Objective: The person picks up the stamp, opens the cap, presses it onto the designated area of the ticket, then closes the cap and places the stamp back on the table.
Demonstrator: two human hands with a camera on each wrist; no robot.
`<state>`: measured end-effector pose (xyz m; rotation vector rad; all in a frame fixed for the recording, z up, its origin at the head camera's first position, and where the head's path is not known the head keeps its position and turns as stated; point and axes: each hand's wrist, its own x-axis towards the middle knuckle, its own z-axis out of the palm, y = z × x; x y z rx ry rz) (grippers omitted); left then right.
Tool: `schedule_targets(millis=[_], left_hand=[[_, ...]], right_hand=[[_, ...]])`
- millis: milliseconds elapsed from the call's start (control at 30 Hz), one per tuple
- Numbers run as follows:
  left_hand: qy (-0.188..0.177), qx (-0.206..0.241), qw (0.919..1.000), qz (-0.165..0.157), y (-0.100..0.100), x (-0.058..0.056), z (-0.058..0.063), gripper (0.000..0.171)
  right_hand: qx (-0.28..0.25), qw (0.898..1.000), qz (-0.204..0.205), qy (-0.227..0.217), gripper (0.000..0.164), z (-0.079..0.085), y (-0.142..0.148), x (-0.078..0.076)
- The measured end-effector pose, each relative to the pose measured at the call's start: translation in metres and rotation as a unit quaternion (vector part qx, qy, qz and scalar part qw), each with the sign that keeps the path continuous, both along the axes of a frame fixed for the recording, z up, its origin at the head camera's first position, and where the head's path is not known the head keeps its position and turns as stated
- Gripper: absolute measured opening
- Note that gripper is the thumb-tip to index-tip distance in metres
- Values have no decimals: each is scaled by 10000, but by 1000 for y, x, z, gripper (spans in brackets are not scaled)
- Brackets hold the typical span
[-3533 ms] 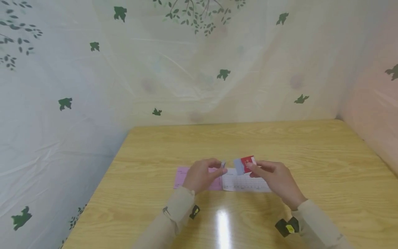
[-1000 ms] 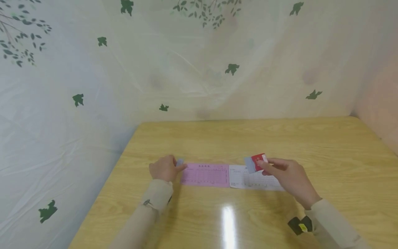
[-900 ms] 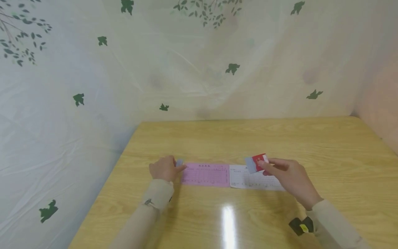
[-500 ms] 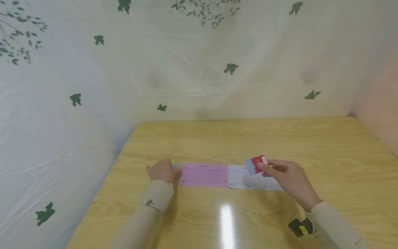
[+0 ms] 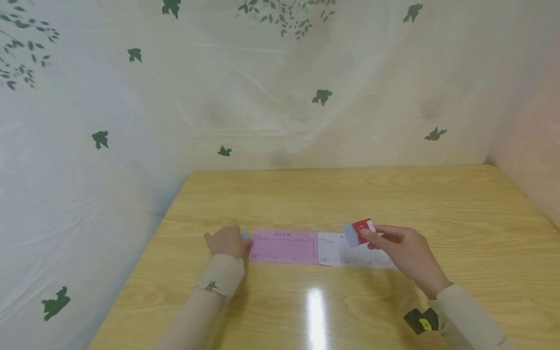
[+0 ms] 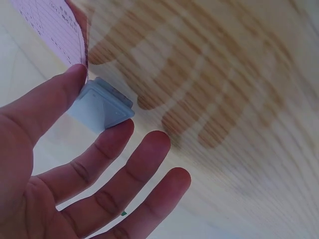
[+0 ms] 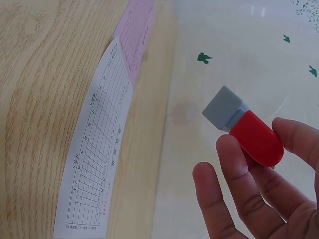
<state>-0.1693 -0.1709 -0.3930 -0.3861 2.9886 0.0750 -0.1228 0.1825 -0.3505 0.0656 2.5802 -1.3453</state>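
Observation:
My left hand (image 5: 229,241) is low over the table, beside the left edge of a pink printed form (image 5: 283,248). Its thumb and a finger pinch a small blue-grey square cap (image 6: 99,109), while the other fingers spread apart. Above the white form (image 5: 350,257), my right hand (image 5: 404,248) holds a red stamp (image 7: 256,139) with a square grey head (image 7: 224,108) pointing left. Thumb and fingertips grip the stamp by its rounded red handle. Both forms lie flat, side by side, with ruled grids; the right hand partly hides the white one in the head view.
The forms rest on a wood-grain table (image 5: 280,199), with a bright reflection (image 5: 316,316) nearer the front. A pale curtain (image 5: 271,97) with green bird and leaf prints hangs behind and at the left. A dark bow-shaped piece (image 5: 421,321) sits by the right cuff.
Over the longer span, my left hand has carried the cap from above the forms leftward past the pink one, then lowered slightly. My right hand keeps holding the stamp over the white form.

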Motion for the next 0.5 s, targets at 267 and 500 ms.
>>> schedule_targets(millis=[267, 500], left_hand=[[-96, -108, 9999, 27, -4, -5, -5, 52], [-135, -172, 9998, -3, -4, -6, -6, 49]], right_hand=[[21, 10000, 2, 20, 80, 0, 0, 0], [9, 10000, -12, 54, 80, 0, 0, -1]])
